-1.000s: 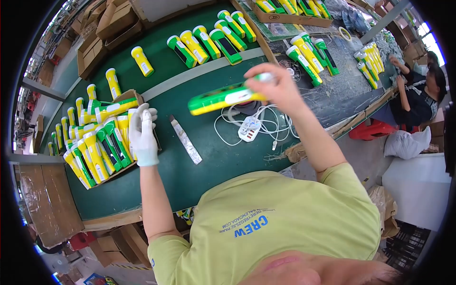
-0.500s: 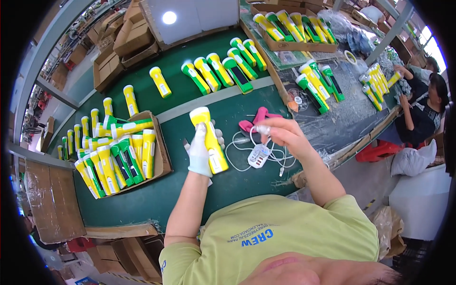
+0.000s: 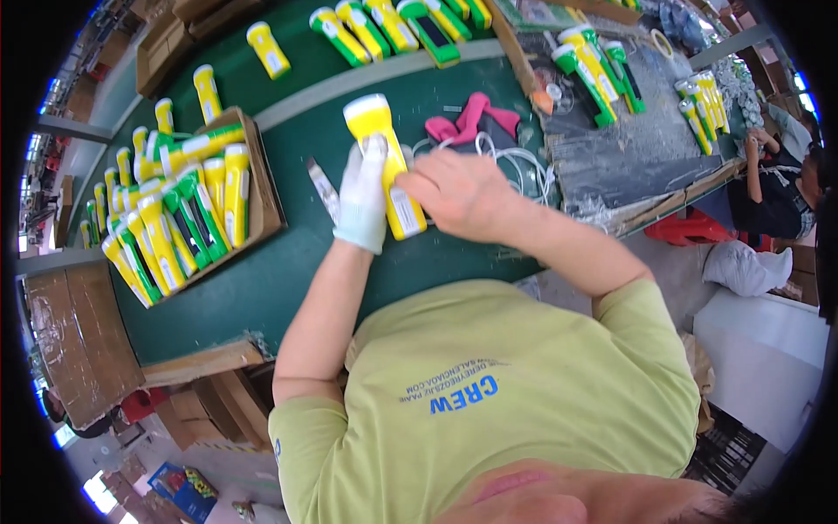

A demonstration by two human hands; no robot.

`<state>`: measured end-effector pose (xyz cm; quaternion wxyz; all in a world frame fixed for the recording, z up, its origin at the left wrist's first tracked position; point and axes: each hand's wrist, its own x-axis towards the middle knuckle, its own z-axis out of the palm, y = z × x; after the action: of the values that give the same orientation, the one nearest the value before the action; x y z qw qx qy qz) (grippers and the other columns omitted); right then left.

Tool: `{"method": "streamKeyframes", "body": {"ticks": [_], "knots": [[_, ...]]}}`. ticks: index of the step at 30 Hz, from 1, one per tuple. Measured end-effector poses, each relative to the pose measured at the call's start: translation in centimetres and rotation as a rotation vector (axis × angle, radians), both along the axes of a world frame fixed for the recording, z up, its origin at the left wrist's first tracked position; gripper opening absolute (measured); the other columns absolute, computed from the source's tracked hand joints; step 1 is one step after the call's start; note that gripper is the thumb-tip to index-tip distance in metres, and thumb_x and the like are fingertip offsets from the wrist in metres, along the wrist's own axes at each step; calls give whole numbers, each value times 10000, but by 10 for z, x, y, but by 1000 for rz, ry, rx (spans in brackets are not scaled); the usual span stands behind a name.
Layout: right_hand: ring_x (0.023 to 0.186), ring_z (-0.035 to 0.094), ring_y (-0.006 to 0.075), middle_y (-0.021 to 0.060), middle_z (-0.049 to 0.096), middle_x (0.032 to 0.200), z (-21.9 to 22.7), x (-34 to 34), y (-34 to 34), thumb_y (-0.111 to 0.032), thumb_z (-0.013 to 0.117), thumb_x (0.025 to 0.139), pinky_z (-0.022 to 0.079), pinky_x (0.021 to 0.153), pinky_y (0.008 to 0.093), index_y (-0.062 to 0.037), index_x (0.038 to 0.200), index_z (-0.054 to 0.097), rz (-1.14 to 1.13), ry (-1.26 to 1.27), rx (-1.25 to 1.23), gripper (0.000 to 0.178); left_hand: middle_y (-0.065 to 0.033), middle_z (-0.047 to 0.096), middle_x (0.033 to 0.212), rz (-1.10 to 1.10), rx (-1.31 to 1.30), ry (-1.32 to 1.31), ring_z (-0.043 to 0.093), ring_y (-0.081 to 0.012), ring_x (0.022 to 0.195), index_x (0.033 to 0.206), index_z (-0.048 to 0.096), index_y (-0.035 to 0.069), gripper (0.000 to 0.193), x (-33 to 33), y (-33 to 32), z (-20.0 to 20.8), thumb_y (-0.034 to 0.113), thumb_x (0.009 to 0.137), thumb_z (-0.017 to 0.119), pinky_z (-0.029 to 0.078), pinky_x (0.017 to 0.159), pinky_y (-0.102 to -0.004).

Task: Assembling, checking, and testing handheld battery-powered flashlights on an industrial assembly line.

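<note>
My left hand (image 3: 362, 194), in a white glove, is closed around a yellow flashlight (image 3: 402, 205) with a white head, held above the green tabletop. The flashlight's head points away from me and its labelled side faces up. My bare right hand (image 3: 463, 194) has its fingers bent in against the flashlight's right side. Whatever sits between those fingertips is hidden. White cable (image 3: 528, 166) loops out beyond the right hand, beside a pink item (image 3: 476, 116) of unclear kind. A narrow silvery strip-like tool (image 3: 324, 189) lies left of the glove.
At left stands a cardboard box (image 3: 266, 179) packed with yellow and green flashlights. More flashlights (image 3: 367, 31) lie along the table's far side, and others (image 3: 594, 74) on the grey surface at right. A co-worker (image 3: 777, 175) sits at the far right.
My right hand has moved left from the cable area to the flashlight's side. The white multi-socket block it was near is now hidden. The view has tipped, shifting the table upward.
</note>
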<state>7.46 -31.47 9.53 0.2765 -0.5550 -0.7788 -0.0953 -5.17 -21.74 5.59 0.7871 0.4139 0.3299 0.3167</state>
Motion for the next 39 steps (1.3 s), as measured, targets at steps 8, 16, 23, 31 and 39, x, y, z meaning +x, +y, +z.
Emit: {"method": "streamKeyframes", "body": {"ticks": [8, 16, 23, 31, 39], "knots": [[739, 641, 252, 47, 641, 780, -7, -2, -18, -94, 625, 837, 514, 601, 372, -110, 879, 673, 312, 478, -332, 66, -96, 595, 895, -126, 196, -205, 600, -139, 754, 1198, 456, 17, 368, -2, 1, 30, 267, 950, 561, 517, 663, -283], [638, 630, 250, 59, 612, 761, -8, -26, -39, -165, 629, 810, 505, 496, 411, -153, 971, 668, 253, 207, -455, 166, -66, 600, 859, -127, 87, -188, 596, -145, 664, 1161, 510, 73, 403, 7, 22, 52, 429, 973, 490, 514, 574, -291], [788, 666, 111, 67, 716, 1002, -22, -26, -37, -37, 610, 910, 541, 706, 264, -51, 1097, 691, 262, 1073, -567, 203, -82, 609, 857, -88, 224, -120, 599, -135, 667, 1104, 490, 38, 436, 12, 4, 15, 453, 1006, 397, 507, 596, -276], [657, 573, 47, 14, 650, 765, 12, 36, -17, -60, 651, 878, 445, 574, 194, -2, 950, 687, 34, 1598, -526, 100, -2, 543, 946, -289, -351, -369, 508, -100, 720, 1288, 472, 94, 704, -10, 4, 33, 672, 887, 456, 442, 620, -239], [812, 607, 64, 48, 673, 903, 39, 19, 5, -54, 637, 900, 498, 696, 218, 34, 980, 668, -53, 1134, -233, 123, -6, 558, 837, -187, -315, -216, 516, -116, 665, 1133, 526, 103, 610, 7, -12, 54, 662, 917, 415, 435, 579, -247]]}}
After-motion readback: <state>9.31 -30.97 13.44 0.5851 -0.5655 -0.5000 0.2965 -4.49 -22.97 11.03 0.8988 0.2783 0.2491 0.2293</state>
